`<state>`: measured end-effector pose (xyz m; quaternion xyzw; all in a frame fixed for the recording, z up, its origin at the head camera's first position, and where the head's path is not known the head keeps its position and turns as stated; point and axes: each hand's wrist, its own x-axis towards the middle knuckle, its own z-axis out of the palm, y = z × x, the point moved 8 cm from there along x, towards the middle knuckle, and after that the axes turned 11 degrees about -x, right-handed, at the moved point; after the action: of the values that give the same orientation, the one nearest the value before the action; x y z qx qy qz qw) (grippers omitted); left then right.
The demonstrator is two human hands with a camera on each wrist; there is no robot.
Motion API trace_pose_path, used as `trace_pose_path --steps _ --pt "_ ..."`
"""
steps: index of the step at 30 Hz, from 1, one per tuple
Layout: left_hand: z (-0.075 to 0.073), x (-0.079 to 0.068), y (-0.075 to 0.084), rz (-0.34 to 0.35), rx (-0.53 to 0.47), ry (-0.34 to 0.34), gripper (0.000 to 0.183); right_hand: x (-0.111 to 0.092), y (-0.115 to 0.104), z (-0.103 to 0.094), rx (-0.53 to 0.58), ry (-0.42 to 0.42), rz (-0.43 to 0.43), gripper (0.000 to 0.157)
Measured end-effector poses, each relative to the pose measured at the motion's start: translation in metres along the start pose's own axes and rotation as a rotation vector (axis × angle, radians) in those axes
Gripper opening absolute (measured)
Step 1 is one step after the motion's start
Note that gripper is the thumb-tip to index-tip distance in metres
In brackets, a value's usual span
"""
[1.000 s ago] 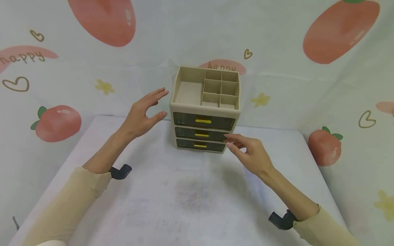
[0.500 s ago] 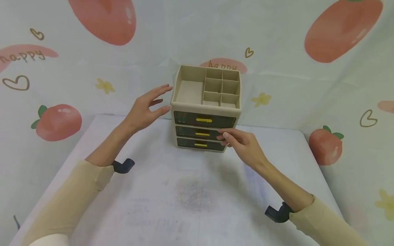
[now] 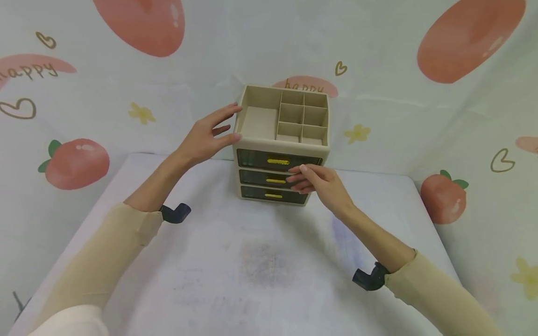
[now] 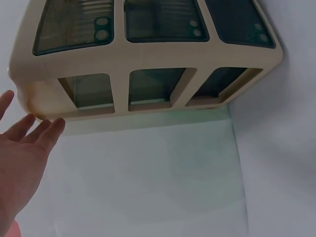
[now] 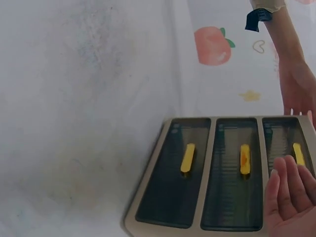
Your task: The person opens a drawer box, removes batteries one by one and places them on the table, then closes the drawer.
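Note:
A beige desktop drawer organizer stands at the back of the table, with three dark see-through drawers, all closed, and yellow handles. Its top is a tray split into one large and several small compartments. My left hand is at the organizer's upper left side, fingers spread, fingertips at the top edge; in the left wrist view the fingers reach its side wall. In front of the drawers, my right hand hovers near the top drawer's yellow handle, fingers loosely bent and holding nothing.
A white cloth covers the table, and a patterned curtain hangs right behind the organizer. Dark wrist-worn mounts sit on both forearms.
My left hand has moved right and up to the organizer's side. The right hand has moved left and up, from the lower right corner of the drawers toward the top handle.

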<state>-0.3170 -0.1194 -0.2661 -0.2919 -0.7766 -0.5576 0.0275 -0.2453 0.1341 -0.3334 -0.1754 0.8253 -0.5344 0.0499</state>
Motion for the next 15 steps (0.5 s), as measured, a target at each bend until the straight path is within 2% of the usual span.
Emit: trace_pose_path --steps 9,15 --pt "0.007 0.012 -0.006 -0.069 0.011 -0.055 0.07 0.011 0.004 0.008 0.102 -0.026 0.085 0.044" --pt "0.008 0.017 -0.009 -0.101 -0.041 -0.076 0.076 0.017 0.006 0.015 0.162 -0.055 0.125 0.049"
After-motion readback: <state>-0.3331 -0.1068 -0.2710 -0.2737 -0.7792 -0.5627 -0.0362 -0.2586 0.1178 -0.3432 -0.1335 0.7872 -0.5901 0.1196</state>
